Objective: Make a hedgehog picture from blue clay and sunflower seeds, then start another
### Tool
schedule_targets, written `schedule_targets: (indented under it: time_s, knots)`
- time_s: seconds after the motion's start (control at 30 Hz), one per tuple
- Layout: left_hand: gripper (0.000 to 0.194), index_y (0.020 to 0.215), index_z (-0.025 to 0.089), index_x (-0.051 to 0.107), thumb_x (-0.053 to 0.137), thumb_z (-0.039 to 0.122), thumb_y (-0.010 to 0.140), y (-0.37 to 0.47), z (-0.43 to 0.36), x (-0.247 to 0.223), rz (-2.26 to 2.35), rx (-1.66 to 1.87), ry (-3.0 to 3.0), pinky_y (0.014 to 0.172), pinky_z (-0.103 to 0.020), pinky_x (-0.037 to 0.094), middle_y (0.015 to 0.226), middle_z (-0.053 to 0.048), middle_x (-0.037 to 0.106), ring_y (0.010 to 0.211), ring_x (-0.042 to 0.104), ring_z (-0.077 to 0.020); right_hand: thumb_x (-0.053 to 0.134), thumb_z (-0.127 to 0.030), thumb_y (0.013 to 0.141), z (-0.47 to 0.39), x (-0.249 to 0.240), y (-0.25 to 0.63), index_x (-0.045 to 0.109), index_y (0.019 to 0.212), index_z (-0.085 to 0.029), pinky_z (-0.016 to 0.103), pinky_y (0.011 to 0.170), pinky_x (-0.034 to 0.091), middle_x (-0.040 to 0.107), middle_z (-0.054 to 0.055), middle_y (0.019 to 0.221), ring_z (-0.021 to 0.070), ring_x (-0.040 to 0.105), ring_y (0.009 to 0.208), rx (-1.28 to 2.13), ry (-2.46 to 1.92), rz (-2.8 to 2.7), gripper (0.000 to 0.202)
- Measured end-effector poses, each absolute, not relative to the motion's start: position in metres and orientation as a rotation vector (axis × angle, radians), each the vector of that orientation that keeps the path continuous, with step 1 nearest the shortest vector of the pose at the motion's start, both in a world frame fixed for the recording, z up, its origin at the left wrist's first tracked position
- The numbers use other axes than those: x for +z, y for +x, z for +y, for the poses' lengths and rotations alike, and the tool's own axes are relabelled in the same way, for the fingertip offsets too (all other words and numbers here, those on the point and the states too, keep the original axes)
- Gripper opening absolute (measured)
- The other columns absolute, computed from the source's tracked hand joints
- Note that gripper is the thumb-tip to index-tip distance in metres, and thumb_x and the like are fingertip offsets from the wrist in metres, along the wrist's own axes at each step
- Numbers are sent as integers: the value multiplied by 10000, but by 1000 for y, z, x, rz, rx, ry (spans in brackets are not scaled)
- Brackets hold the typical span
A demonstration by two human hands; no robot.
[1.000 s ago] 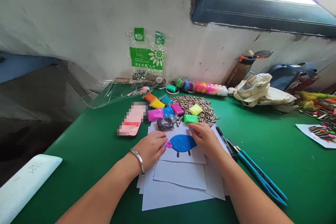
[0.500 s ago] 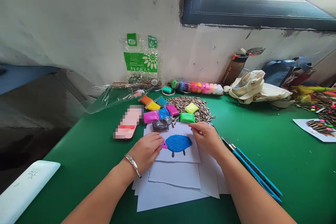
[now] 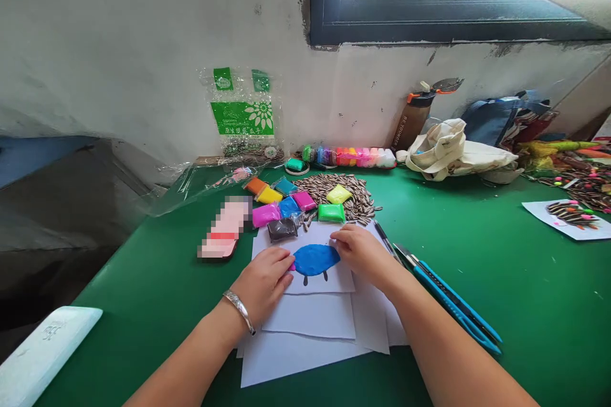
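A flat blue clay shape (image 3: 316, 259) with two short dark legs lies on a white paper sheet (image 3: 329, 285). At its left end a bit of pink clay (image 3: 291, 266) peeks out from under the fingertips of my left hand (image 3: 267, 278). Those fingers are bent and held together, pressing on the pink clay. My right hand (image 3: 366, 255) is at the upper right edge of the blue shape, thumb and forefinger pinched together. Whatever is between them, if anything, is too small to make out.
Behind the paper are several clay packets (image 3: 288, 206) and a pile of sunflower seeds (image 3: 356, 189). A blue utility knife (image 3: 453, 296) and a pen (image 3: 386, 238) lie right. A pixelated pink object (image 3: 224, 229) sits left; bottle (image 3: 414, 121) and cloth bag (image 3: 449, 149) stand behind.
The view has shifted a little to the right. My left fingers now cover more of the pink clay. My right hand stays pinched at the blue shape's upper right edge.
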State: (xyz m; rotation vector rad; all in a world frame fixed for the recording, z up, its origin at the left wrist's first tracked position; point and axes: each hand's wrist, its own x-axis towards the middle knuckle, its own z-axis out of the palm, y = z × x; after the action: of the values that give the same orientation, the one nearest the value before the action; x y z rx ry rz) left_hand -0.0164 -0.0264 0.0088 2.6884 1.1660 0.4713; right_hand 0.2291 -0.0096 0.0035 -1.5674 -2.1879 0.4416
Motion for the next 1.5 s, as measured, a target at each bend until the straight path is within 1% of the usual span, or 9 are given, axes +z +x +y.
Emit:
schedule_targets:
  time_s: [0.13, 0.37, 0.5, 0.67, 0.87, 1.0, 1.13, 1.33, 1.5]
  knots:
    - [307, 1128, 154, 606, 468, 202, 859, -17, -27, 8, 1158, 488, 2677, 937, -434, 472, 1123, -107, 630, 1068, 551, -248, 454, -108, 819, -10, 1, 229, 706, 921, -201, 244, 709, 398, 628, 57, 839, 160, 566, 807, 468, -1555, -2172, 288]
    - [273, 1066, 166, 642, 456, 180, 867, -18, -24, 12, 1099, 473, 2698, 909, -412, 490, 1078, -105, 636, 1031, 560, -238, 439, -40, 764, -11, 2, 225, 708, 945, -208, 242, 718, 409, 630, 57, 857, 158, 567, 805, 482, -1504, -2190, 366]
    - [311, 1142, 164, 601, 452, 173, 869, -19, -23, 13, 1081, 474, 2696, 912, -412, 488, 1085, -106, 630, 1041, 551, -236, 440, -51, 771, -11, 2, 224, 712, 937, -211, 248, 722, 413, 625, 58, 844, 161, 565, 802, 462, -1513, -2201, 356]
    - [278, 1087, 185, 628, 451, 184, 873, -19, -24, 13, 1077, 475, 2692, 914, -403, 483, 1094, -96, 626, 1058, 542, -233, 441, -51, 771, -10, 1, 223, 719, 892, -208, 250, 716, 415, 619, 61, 843, 162, 559, 800, 435, -1507, -2213, 341]
    - [319, 1159, 148, 581, 481, 202, 862, -23, -20, 11, 1087, 448, 2635, 954, -404, 451, 1124, -95, 629, 1077, 536, -232, 437, -53, 787, -12, 5, 220, 694, 989, -187, 270, 736, 428, 632, 68, 874, 172, 564, 824, 456, -1536, -2191, 353]
    - [317, 1156, 154, 585, 488, 228, 863, -26, -19, 9, 1134, 449, 2623, 961, -414, 443, 1160, -96, 615, 1103, 522, -238, 441, -34, 793, -25, 13, 209, 683, 988, -214, 274, 746, 427, 622, 59, 921, 171, 543, 856, 448, -1398, -2225, 359]
    - [300, 1128, 176, 604, 505, 238, 851, -26, -18, 7, 1138, 472, 2622, 952, -424, 450, 1156, -93, 614, 1097, 527, -241, 459, -13, 788, -38, 21, 192, 672, 977, -239, 277, 734, 411, 605, 49, 870, 172, 505, 842, 416, -1234, -2362, 364]
    - [281, 1090, 162, 631, 489, 221, 855, -25, -19, 7, 1133, 451, 2646, 949, -431, 454, 1146, -107, 615, 1097, 522, -252, 485, -78, 814, -43, 19, 181, 646, 1043, -249, 314, 730, 377, 579, 67, 911, 189, 461, 837, 281, -1225, -2524, 328]
    - [309, 1132, 142, 608, 473, 220, 865, -28, -19, 8, 1135, 414, 2649, 965, -427, 442, 1179, -119, 596, 1119, 510, -250, 491, -96, 824, -43, 18, 181, 631, 1063, -271, 344, 761, 349, 572, 74, 969, 207, 449, 884, 237, -1253, -2551, 327]
